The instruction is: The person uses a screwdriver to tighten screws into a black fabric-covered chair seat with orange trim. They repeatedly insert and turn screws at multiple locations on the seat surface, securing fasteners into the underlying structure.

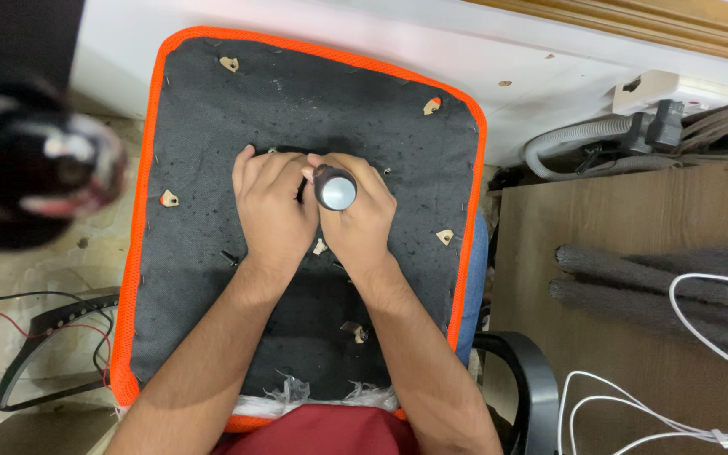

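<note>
Setting: pale stone floor at the left of the frame, a white ledge (465, 50) along the top, a brown wood-grain board (634, 278) at the right.
Far left: one blurred, dark, rounded object (35, 168) close to the camera; below it one curved black armrest piece (52, 337) with thin red and black wires (10, 316) across it.
Centre: one upturned seat pad (212, 278), rounded rectangle, underside of black felt-like fabric edged in orange mesh; five small torn holes showing pale wood can be counted, plus scattered staples.
Left hand (273, 206): fingers curled, pressed flat on the fabric, touching the right hand.
Tool: one dark cylindrical handle with a grey round end (334, 190), upright, at the middle of the pad.
Right hand (360, 215): closed around the tool's handle.
Lower right: one black curved armrest (532, 379).
Right: white cables (718, 354), two grey fuzzy rolls (650, 286), one grey ribbed hose (566, 139), one white power strip (676, 88).
</note>
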